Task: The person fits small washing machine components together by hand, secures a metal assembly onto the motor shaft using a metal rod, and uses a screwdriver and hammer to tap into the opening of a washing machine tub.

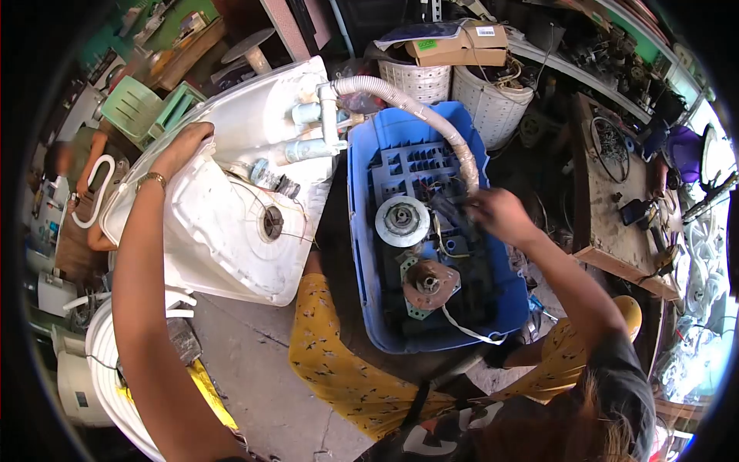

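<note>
White tub (231,223) lies tipped just beside the blue base (439,308); your left hand (183,145) fingers grip its upper edge. Your right hand (499,215) fingers close on a dark part (454,209) inside the base.

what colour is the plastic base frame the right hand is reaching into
Blue. The base frame is blue plastic with dark parts inside, under the right hand; it shows in the head view.
</note>
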The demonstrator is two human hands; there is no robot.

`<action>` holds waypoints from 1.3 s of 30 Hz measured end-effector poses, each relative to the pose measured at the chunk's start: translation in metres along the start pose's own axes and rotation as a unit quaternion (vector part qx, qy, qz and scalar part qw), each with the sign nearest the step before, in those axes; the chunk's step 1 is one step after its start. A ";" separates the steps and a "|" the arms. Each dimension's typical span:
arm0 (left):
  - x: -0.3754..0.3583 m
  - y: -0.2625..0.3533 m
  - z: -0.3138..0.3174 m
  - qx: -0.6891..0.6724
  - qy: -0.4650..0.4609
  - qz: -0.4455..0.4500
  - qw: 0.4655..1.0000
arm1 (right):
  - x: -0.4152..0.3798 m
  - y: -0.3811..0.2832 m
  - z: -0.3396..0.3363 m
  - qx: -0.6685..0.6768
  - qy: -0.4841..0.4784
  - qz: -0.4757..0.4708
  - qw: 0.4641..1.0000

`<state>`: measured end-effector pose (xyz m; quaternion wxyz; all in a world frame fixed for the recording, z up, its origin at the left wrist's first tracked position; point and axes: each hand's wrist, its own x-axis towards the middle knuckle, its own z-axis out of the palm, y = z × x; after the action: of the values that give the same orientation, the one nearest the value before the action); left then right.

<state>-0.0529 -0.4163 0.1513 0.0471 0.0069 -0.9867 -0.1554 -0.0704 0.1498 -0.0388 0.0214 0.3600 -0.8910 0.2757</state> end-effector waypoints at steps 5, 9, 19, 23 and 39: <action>-0.015 0.005 -0.004 -0.052 -0.004 -0.045 0.998 | 0.180 -0.139 0.047 -0.107 0.115 -0.410 0.899; -0.049 0.002 -0.007 -0.063 0.024 -0.052 0.996 | 0.258 -0.167 0.098 -0.317 0.028 -0.394 0.862; -0.118 -0.021 -0.051 -0.070 0.040 -0.067 0.994 | 0.282 -0.247 0.068 -0.439 -0.141 -0.422 0.780; -0.148 -0.029 -0.056 -0.161 0.057 -0.124 0.977 | 0.276 -0.265 0.045 -0.458 -0.156 -0.443 0.755; -0.260 0.153 -0.009 -0.164 0.141 -0.129 0.968 | 0.128 -0.237 -0.054 -0.463 -0.091 -0.457 0.754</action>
<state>0.2074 -0.2658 0.1836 0.1652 0.1484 -0.9221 -0.3169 -0.0191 -0.0428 0.1496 0.2275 0.6940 -0.6367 -0.2473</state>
